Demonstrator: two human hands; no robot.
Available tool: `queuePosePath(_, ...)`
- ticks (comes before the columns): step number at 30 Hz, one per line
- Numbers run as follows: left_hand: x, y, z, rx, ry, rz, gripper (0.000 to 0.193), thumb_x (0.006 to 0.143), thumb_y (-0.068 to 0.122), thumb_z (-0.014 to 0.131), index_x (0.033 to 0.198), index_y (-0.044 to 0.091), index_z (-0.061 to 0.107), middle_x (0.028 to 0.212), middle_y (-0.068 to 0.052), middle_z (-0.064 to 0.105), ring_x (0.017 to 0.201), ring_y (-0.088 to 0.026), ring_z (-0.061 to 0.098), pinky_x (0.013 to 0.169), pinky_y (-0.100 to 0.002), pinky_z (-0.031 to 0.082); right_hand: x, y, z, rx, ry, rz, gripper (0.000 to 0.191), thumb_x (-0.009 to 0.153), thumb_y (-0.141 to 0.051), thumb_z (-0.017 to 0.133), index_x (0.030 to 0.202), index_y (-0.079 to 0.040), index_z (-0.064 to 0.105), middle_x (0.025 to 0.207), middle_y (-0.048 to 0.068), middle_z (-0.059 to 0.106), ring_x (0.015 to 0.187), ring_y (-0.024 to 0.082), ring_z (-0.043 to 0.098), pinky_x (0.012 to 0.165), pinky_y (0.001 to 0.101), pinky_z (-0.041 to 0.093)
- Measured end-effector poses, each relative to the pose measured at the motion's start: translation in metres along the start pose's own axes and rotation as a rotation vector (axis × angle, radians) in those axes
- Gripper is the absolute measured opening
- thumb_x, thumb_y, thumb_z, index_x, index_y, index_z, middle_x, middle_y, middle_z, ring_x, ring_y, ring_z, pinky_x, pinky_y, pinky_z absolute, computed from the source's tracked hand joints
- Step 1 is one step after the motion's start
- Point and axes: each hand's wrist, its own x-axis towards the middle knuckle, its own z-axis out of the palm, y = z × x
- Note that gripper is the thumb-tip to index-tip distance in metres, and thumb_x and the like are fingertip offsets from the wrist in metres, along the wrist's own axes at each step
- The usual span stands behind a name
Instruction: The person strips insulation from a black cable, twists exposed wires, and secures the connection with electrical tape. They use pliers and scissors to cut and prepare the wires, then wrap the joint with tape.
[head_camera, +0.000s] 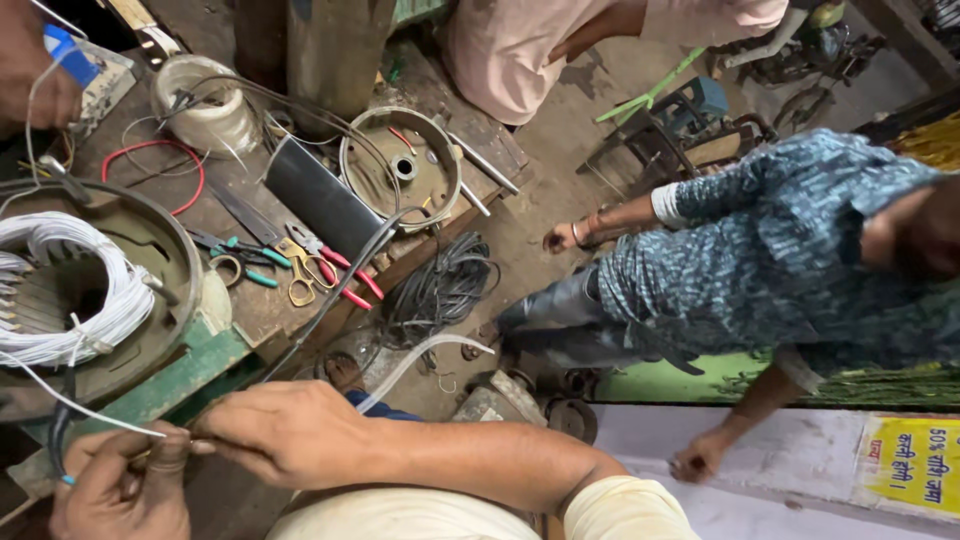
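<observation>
Both of the person's hands meet low in the view over one thin white wire (70, 405). The left hand (125, 490) is curled around it, thumb pressing it down, and the right hand (285, 435) pinches the same strand just beside the left, fingertips closed on it. The wire runs up and left from there to the motor stator (100, 290), whose round housing holds one thick bundle of white winding wire (75, 290).

The stator sits on a green base (170, 380) at the near edge of a worn, oily wooden workbench (250, 300). On the bench I count two pairs of pliers, one with teal handles (240, 258) and one with red handles (335, 270), and one pair of scissors (280, 250) between them. Further back lie one black tube (320, 200), one round metal end cover (400, 170), one roll of pale tape (205, 100) and one loop of red wire (160, 165).

Off the bench, one coil of dark cable (440, 285) lies on the grimy floor. Two other people are nearby: one in a blue patterned shirt (790, 240) bending over a pale slab (760, 460), one in pink (520, 50) at the back.
</observation>
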Motion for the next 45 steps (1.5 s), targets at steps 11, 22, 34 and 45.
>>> queuePosePath(11, -0.024, -0.015, -0.013, 0.206, -0.077, 0.044, 0.021, 0.095, 0.019, 0.080, 0.110, 0.006, 0.075, 0.106, -0.011, 0.069, 0.096, -0.018, 0.064, 0.083, -0.030, 0.051, -0.001, -0.012, -0.028, -0.090, -0.097, -0.021, 0.039, 0.105, -0.036, 0.063, 0.124, -0.002, 0.057, 0.107, 0.016, 0.068, 0.100, 0.035, 0.068, 0.088, 0.0412, 0.055)
queuePosePath(22, -0.087, -0.058, -0.062, 0.010, 0.129, -0.182, 0.039, 0.094, 0.013, 0.072, 0.130, 0.005, 0.062, 0.128, -0.010, 0.065, 0.108, -0.014, 0.067, 0.093, -0.028, 0.055, 0.040, 0.047, -0.166, -0.428, 0.261, 0.302, 0.013, 0.097, -0.019, 0.071, 0.102, -0.007, 0.072, 0.086, 0.013, 0.068, 0.073, 0.031, 0.068, 0.066, 0.0409, 0.054)
queuePosePath(34, -0.075, 0.020, 0.018, 0.154, 0.272, -0.283, 0.027, 0.094, 0.013, 0.069, 0.120, 0.006, 0.066, 0.113, -0.005, 0.067, 0.097, -0.011, 0.066, 0.088, -0.026, 0.052, 0.145, 0.191, -0.063, -0.500, -0.299, 0.160, 0.039, 0.090, -0.038, 0.072, 0.099, -0.001, 0.063, 0.094, 0.025, 0.069, 0.085, 0.046, 0.068, 0.073, 0.0529, 0.054)
queuePosePath(45, -0.050, 0.077, 0.080, 0.265, 0.418, -0.295, 0.021, 0.093, 0.015, 0.071, 0.112, 0.006, 0.069, 0.108, -0.005, 0.070, 0.087, -0.012, 0.067, 0.079, -0.027, 0.054, 0.198, 0.179, -0.055, -0.801, -0.461, 0.080, 0.022, 0.092, -0.020, 0.059, 0.096, -0.004, 0.073, 0.089, 0.021, 0.076, 0.081, 0.038, 0.075, 0.070, 0.0485, 0.060)
